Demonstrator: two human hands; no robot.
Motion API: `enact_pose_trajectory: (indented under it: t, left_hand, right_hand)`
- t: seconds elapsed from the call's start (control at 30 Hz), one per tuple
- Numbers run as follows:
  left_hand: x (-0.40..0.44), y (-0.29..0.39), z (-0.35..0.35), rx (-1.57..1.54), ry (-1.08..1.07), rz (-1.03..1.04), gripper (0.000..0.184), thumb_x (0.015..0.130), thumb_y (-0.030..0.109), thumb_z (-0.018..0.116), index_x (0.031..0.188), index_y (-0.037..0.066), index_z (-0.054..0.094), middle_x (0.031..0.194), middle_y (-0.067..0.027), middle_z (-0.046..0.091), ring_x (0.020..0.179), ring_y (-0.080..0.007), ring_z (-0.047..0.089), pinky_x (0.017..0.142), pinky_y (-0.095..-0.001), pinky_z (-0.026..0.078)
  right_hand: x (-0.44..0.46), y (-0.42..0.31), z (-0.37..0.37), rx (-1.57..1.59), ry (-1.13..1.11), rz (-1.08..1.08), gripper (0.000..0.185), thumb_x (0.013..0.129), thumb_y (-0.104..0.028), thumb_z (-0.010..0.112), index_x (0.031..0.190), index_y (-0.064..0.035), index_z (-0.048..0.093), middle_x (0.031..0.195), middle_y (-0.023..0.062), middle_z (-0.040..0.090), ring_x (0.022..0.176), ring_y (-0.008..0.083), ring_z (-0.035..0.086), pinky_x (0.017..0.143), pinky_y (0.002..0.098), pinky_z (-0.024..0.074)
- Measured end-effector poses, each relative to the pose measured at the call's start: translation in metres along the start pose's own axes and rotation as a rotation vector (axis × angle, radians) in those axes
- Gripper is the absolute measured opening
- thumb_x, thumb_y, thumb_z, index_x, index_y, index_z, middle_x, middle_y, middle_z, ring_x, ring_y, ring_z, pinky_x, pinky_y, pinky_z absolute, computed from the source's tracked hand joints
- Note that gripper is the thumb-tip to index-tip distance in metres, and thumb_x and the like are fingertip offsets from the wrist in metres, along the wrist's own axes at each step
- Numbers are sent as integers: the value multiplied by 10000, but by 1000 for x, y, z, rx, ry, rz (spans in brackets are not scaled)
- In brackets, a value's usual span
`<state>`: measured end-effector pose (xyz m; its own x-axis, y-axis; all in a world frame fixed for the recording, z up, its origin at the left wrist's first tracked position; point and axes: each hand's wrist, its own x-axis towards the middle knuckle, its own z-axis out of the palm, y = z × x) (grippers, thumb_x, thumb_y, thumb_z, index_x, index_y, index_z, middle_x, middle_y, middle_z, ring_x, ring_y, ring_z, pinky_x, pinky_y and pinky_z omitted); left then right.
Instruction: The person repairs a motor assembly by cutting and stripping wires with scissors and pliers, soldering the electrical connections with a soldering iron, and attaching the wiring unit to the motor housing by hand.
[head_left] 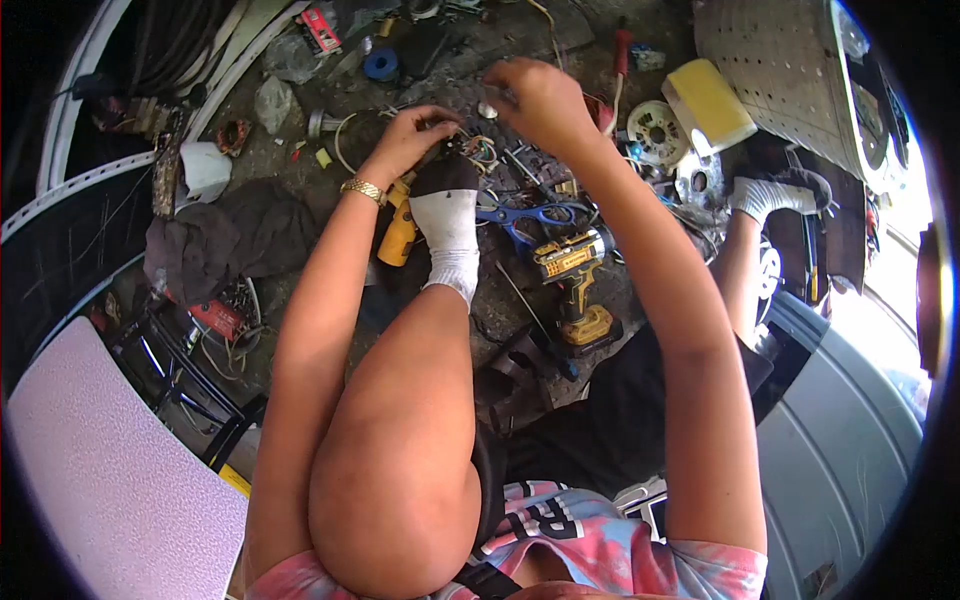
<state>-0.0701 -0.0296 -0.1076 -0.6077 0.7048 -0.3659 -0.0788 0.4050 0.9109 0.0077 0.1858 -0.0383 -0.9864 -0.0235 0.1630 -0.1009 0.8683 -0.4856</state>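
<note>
My left hand (412, 140), a gold watch band (364, 191) on its wrist, has thumb and fingers closing together at a small dark part beside a bundle of thin wires (480, 150). What it grips is too small to name. To the upper right my right hand (545, 105) is raised with fingers curled in a pinch; anything in them is hidden. A small shiny round piece (487, 110) shows just below its fingertips. My foot in a white sock (447, 225) with a dark toe is planted under the wires. Blue-handled scissors (530, 217) lie right of it.
A yellow cordless drill (575, 290) and a yellow tool body (397, 235) lie on the dirty floor. Around them are a blue tape roll (380, 65), a yellow block (710, 105), a perforated drum (775, 75), a dark cloth (230, 240) and a pink-white panel (120, 470).
</note>
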Motion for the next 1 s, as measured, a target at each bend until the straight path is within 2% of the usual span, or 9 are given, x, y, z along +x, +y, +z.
enact_pose_trajectory:
  t: [0.17, 0.23, 0.37, 0.47, 0.57, 0.6, 0.7, 0.87, 1.0]
  left_hand:
    - [13, -3, -3, -96, -59, -37, 215, 871, 205, 692, 997, 32, 708, 982, -32, 707, 922, -104, 626, 852, -273, 479]
    - [14, 0, -3, -32, -53, -98, 223, 863, 216, 700, 982, 27, 707, 942, -25, 700, 891, -96, 621, 841, -269, 476]
    - [17, -11, 0, -120, -2, -95, 179, 845, 207, 705, 856, 28, 695, 804, 0, 665, 763, -72, 573, 753, -248, 454]
    - [17, -9, 3, -81, 21, -82, 135, 875, 178, 682, 842, 47, 677, 812, 25, 652, 790, -56, 566, 766, -243, 443]
    - [9, -5, 9, -125, 34, -102, 125, 876, 165, 690, 886, 40, 684, 853, 14, 669, 819, -68, 587, 791, -243, 456]
    - [10, -5, 8, -161, 51, -91, 128, 876, 160, 694, 910, 36, 685, 877, 8, 677, 839, -74, 598, 809, -243, 462]
    - [12, -4, 4, -145, 20, -87, 140, 871, 158, 700, 939, 37, 684, 917, 0, 683, 871, -84, 610, 835, -247, 467]
    - [12, 1, 5, -142, 18, -132, 139, 873, 166, 698, 938, 44, 687, 927, -5, 682, 876, -84, 607, 844, -248, 461]
    - [6, -4, 4, -187, 16, -113, 144, 875, 168, 692, 942, 41, 689, 938, -10, 685, 899, -88, 610, 861, -255, 460]
  right_hand:
    - [-40, 1, -72, 852, 407, 503, 89, 854, -80, 678, 823, 0, 654, 718, 31, 646, 654, 88, 575, 601, 240, 464]
    - [-88, 7, -59, 804, 244, 486, 50, 820, -35, 660, 863, -10, 661, 752, 67, 670, 657, 144, 625, 607, 273, 486]
    - [-162, -24, 23, -18, -282, 192, 103, 844, -120, 595, 912, -48, 622, 844, 118, 660, 769, 322, 660, 674, 402, 520]
    - [-175, -36, 79, -368, -362, 355, 273, 923, -202, 477, 1147, -80, 575, 941, 131, 663, 868, 353, 647, 907, 539, 439]
    - [-173, -48, 90, -523, -527, 437, 388, 940, -188, 440, 1301, -79, 532, 986, 160, 680, 883, 333, 654, 978, 639, 347]
    - [-171, -48, 89, -482, -623, 485, 462, 949, -185, 422, 1399, -94, 465, 1004, 186, 690, 897, 325, 656, 1005, 711, 246]
    - [-173, -56, 97, -658, -636, 484, 506, 930, -187, 442, 1434, -146, 422, 954, 134, 698, 935, 286, 649, 969, 716, 256]
    - [-179, -47, 91, -469, -533, 560, 349, 883, -141, 516, 1228, -193, 491, 874, 119, 694, 949, 311, 640, 984, 746, 226]
    - [-175, -45, 70, -426, -629, 638, 329, 941, -172, 469, 1256, -253, 521, 861, 100, 694, 957, 318, 644, 977, 835, 110]
